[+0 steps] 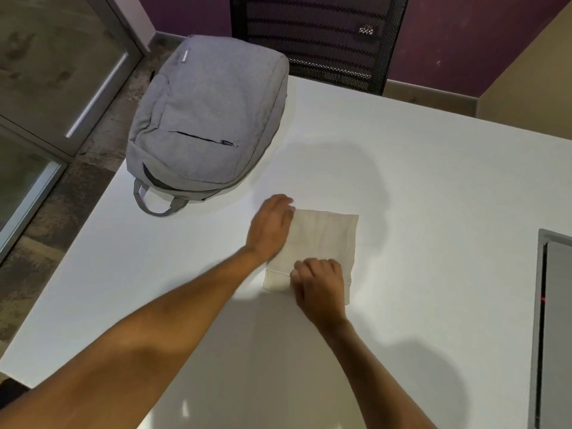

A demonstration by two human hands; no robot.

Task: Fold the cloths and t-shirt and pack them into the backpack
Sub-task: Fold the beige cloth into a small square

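A cream cloth [322, 239], folded into a small rectangle, lies flat on the white table [433, 181]. My left hand [270, 229] rests on its left edge with fingers stretched out over the far left corner. My right hand [318, 283] sits on the near hem with fingers curled; whether they pinch the fabric I cannot tell. A grey backpack [207, 119] lies flat at the table's far left corner, zipped front pocket up, its carry handle pointing toward me. No other cloth or t-shirt is in sight.
A black mesh chair [322, 35] stands behind the table's far edge. A grey metal-framed panel [554, 320] is set in the table at the right edge. The floor and a glass door lie to the left, beyond the table's left edge.
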